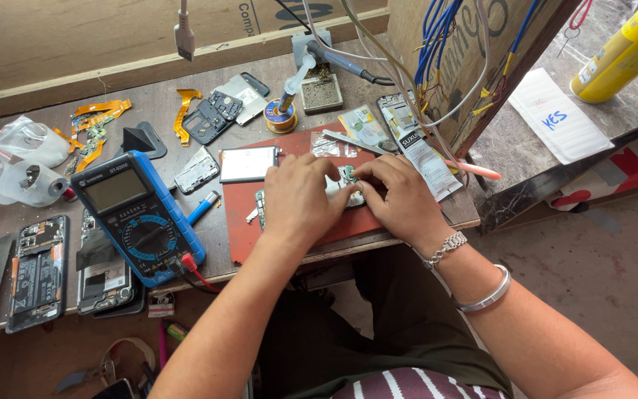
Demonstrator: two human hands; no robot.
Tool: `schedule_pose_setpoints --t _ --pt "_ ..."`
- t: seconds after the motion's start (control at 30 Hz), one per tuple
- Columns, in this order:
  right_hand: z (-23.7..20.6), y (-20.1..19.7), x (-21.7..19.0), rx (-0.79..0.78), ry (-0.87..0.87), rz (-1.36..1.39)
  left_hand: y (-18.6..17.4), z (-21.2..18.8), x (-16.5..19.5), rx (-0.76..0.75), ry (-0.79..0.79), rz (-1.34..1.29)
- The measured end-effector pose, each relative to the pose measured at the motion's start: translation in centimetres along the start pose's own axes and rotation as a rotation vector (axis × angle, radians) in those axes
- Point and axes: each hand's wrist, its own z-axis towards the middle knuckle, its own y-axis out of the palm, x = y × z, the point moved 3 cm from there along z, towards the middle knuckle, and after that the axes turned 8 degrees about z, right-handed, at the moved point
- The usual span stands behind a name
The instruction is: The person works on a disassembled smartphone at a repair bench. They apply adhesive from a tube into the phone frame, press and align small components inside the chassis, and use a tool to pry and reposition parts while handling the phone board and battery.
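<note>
Both hands meet over a small green phone circuit board (348, 177) lying on a red work mat (238, 214). My left hand (298, 199) rests palm down on the mat, its fingertips pressing on the board's left side. My right hand (400, 198) pinches the board's right edge with thumb and fingers; a metal watch and a bangle circle that wrist. Most of the board is hidden under the fingers. A silver phone battery (248, 163) lies at the mat's upper left.
A blue multimeter (138, 214) with a red lead sits left of the mat, beside opened phones (36, 272). A solder spool (280, 117), soldering iron stand (321, 89), orange flex cables (97, 122) and tweezers (352, 142) crowd the back. Blue wires hang at the right.
</note>
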Motion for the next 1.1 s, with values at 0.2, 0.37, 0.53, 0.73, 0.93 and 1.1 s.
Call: schedule_pose_setpoints --t 0.2,0.37,0.53,0.73,0.93,1.1 --pt "0.0 0.0 0.2 0.007 -0.026 -0.007 0.5 -0.6 0.7 -0.011 -0.049 0.017" --pt "-0.1 0.0 0.2 0.007 -0.035 -0.01 1.0 -0.6 0.5 0.004 -0.045 -0.007" --pt "-0.1 0.0 0.2 0.004 -0.02 -0.001 1.1 -0.6 0.2 -0.033 -0.08 -0.029" --pt "0.0 0.0 0.1 -0.001 -0.037 -0.007 1.0 -0.5 0.4 0.002 -0.075 -0.006" --pt "-0.1 -0.1 0.1 -0.001 -0.029 -0.001 1.2 -0.5 0.4 -0.016 -0.092 -0.02" --pt "0.0 0.0 0.1 -0.009 -0.022 0.018 1.3 -0.6 0.4 0.001 -0.105 -0.032"
